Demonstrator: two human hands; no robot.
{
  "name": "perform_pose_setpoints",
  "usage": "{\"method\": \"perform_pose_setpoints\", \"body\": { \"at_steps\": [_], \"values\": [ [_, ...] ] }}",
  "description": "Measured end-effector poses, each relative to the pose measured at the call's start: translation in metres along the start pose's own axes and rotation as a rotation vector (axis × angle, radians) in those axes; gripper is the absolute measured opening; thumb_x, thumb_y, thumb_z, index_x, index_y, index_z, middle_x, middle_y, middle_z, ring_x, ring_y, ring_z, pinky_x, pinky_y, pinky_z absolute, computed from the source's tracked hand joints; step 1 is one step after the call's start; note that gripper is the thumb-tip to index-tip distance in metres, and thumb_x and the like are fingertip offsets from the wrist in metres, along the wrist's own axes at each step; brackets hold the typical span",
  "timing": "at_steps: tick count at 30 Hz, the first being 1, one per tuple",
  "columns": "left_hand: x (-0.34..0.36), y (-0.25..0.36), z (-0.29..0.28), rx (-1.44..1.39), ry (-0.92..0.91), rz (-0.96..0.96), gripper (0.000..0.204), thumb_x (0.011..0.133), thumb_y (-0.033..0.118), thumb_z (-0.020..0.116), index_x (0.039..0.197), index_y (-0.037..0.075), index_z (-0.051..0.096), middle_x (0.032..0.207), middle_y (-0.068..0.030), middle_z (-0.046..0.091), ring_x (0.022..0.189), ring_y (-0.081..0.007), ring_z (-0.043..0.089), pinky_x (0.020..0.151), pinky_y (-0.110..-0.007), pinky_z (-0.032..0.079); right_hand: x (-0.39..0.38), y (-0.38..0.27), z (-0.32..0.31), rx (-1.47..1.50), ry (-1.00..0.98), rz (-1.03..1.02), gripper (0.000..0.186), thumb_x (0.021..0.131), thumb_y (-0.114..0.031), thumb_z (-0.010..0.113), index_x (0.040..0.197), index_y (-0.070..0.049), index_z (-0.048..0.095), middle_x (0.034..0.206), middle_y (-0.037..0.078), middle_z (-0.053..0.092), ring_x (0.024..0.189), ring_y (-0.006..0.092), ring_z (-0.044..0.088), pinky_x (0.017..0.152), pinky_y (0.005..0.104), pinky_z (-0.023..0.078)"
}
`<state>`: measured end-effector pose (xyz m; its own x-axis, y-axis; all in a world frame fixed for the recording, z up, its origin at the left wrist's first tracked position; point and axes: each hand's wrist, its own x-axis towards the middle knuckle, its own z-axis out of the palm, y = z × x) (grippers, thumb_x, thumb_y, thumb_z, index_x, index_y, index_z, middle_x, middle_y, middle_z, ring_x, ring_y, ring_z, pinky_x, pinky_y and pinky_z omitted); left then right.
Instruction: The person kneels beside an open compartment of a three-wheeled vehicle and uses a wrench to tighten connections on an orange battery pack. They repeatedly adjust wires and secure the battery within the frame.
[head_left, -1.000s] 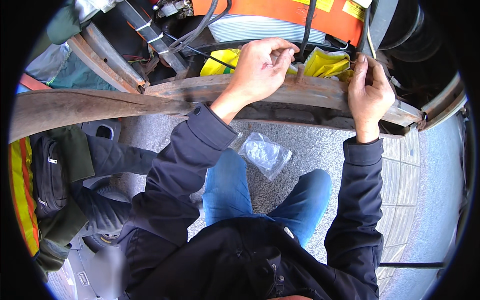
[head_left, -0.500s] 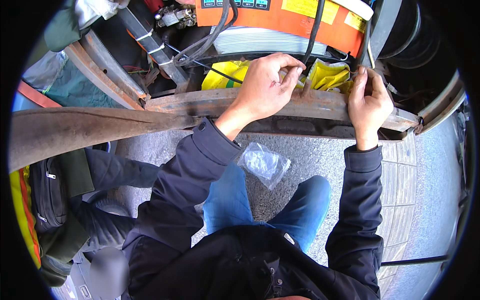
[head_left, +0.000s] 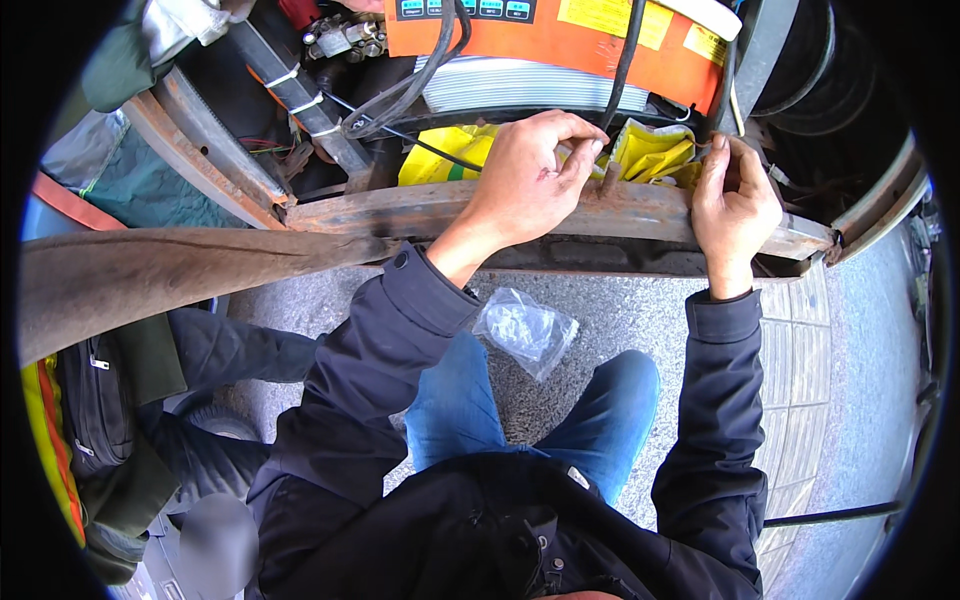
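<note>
Crouching, the person works at a rusty steel rail [head_left: 650, 212]. Left hand [head_left: 525, 180] pinches a thin black wire [head_left: 607, 140]; right hand [head_left: 735, 205] clamps the rail's right end.

My left hand [head_left: 525, 185] and right hand [head_left: 735, 200] rest on the rusty metal rail [head_left: 440, 210], which bars the way across from 9 to 3 o'clock. Beyond it, at 12, the orange box [head_left: 560, 40], black cables [head_left: 625, 60] and yellow cloth [head_left: 650, 150] crowd the gap. Toward 6, open pavement [head_left: 620, 320] holds only a clear plastic bag [head_left: 525, 330] between my knees.
</note>
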<state>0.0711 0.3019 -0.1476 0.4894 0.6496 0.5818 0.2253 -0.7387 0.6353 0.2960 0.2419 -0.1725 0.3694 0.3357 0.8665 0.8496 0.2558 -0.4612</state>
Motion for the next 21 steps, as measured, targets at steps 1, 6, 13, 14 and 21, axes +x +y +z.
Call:
{"method": "perform_pose_setpoints", "body": {
  "at_steps": [1,6,13,14,21],
  "values": [
    [0.0,0.0,-0.0003,0.005,0.001,0.003,0.016,0.1,0.006,0.064,0.11,-0.001,0.074,0.096,-0.008,0.076,0.083,-0.0088,0.07,0.073,-0.025,0.054,0.0004,-0.0004,0.0001,0.004,0.003,-0.003,0.013,0.097,-0.017,0.073,0.099,-0.004,0.076,0.073,0.01,0.071,0.058,0.014,0.067,0.058,0.0261,0.053],
    [-0.0001,0.0042,-0.0026,0.052,-0.005,0.007,0.017,0.1,0.008,0.064,0.11,-0.001,0.075,0.098,-0.0084,0.076,0.087,-0.011,0.071,0.076,-0.026,0.054,-0.0002,-0.0009,-0.0006,-0.001,-0.013,-0.002,0.014,0.098,-0.017,0.072,0.101,-0.004,0.076,0.075,0.008,0.073,0.063,0.0104,0.067,0.061,0.0245,0.053],
    [-0.0007,0.0019,-0.002,0.042,-0.017,0.005,0.017,0.1,0.008,0.064,0.11,-0.001,0.075,0.098,-0.0086,0.075,0.088,-0.012,0.071,0.077,-0.027,0.055,-0.0007,0.0003,0.0002,-0.009,-0.011,-0.01,0.015,0.099,-0.017,0.072,0.102,-0.003,0.076,0.074,0.007,0.073,0.063,0.008,0.067,0.061,0.0239,0.053],
    [-0.0005,0.0023,-0.0019,0.045,-0.018,0.004,0.017,0.1,0.007,0.064,0.11,-0.001,0.075,0.098,-0.0087,0.075,0.088,-0.012,0.071,0.077,-0.027,0.055,-0.0007,0.0003,0.0002,-0.008,-0.01,-0.01,0.015,0.099,-0.017,0.072,0.102,-0.003,0.076,0.074,0.007,0.073,0.062,0.0079,0.067,0.061,0.024,0.053],
    [0.0,0.0037,-0.0021,0.051,-0.025,0.003,0.017,0.1,0.008,0.064,0.11,-0.001,0.075,0.099,-0.0091,0.076,0.089,-0.0128,0.071,0.078,-0.027,0.055,0.0008,-0.0018,-0.0007,0.0,-0.001,-0.031,0.012,0.097,-0.016,0.072,0.098,-0.005,0.075,0.074,0.008,0.072,0.062,0.0144,0.07,0.059,0.0262,0.054]
  ]
}}
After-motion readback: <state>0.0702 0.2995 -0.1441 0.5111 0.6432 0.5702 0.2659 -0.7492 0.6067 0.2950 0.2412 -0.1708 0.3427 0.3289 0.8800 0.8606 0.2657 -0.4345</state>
